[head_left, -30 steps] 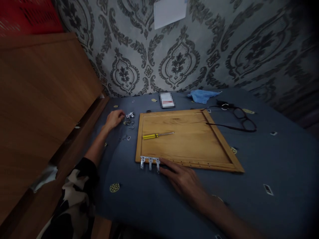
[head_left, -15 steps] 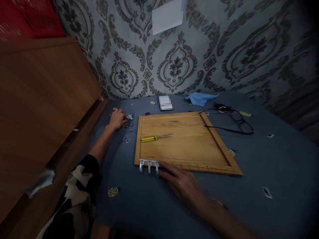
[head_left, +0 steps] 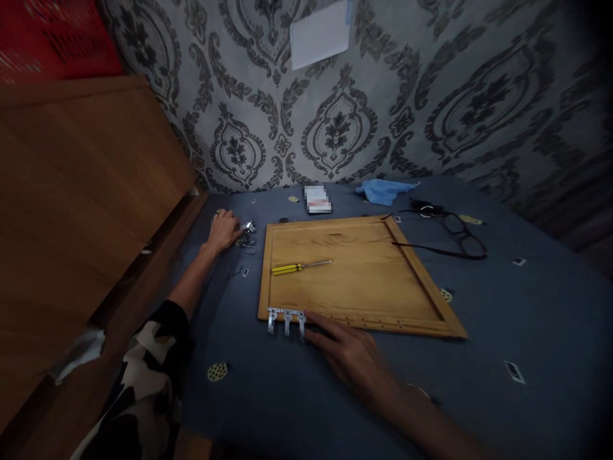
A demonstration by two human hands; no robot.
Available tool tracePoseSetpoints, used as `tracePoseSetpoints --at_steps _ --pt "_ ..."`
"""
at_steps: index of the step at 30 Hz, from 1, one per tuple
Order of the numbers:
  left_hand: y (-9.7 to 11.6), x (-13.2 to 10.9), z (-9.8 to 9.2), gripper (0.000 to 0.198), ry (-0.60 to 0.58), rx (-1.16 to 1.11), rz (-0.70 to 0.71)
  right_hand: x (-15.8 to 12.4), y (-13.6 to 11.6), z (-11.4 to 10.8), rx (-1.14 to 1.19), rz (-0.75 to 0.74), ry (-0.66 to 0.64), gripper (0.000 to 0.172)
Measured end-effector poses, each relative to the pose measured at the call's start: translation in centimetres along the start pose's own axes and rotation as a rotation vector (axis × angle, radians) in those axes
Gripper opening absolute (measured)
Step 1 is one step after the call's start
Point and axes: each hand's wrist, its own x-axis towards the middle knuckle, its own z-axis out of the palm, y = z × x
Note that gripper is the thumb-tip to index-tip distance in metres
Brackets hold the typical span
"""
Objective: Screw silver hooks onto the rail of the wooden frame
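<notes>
Across the back, loads of grey damask-print wallpaper (head_left: 338, 131). Over on the left, a wooden cabinet (head_left: 86, 191). Down below, a dark blue cloth (head_left: 268, 396) with pineapple prints, spread under pretty much all the loose stuff. Top left corner, part of a red slotted crate (head_left: 57, 38). Middle of the blue cloth: a framed wooden panel (head_left: 368, 275), lying flat, small holes in a row along the near edge. Up on the wallpaper, a white sheet (head_left: 320, 35).

Right hand (head_left: 357, 358) at the panel's near edge, fingers stretched out and parted, tips right at the end of a silver hook strip (head_left: 287, 314). Left hand (head_left: 224, 230) off beyond the panel's left side, fingers bent down next to some metal hooks (head_left: 249, 250); can't tell if pinching any.

Dark-framed glasses (head_left: 440, 250) off to the right, arms open and partly over the panel. Light blue rag (head_left: 384, 190) near the wall, blurred-out pack (head_left: 318, 199) left of it. Yellow-handled screwdriver (head_left: 286, 269) flat on the panel, shaft pointing right. Hook strip at the panel's near left corner, three hooks poking past the edge. Tiniest of all, some dark bits (head_left: 234, 273) left of the panel, too small to make out.
</notes>
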Motion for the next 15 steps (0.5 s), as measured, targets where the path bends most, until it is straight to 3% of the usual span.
tracePoseSetpoints --at_steps 7,15 --pt "0.12 -0.14 0.12 0.021 0.02 -0.033 -0.034 0.12 -0.1 -0.11 -0.049 -0.015 -0.016 0.054" --pt "0.59 -0.16 -0.08 0.024 0.056 -0.049 -0.041 -0.05 -0.02 0.11 -0.027 -0.02 0.02 0.048"
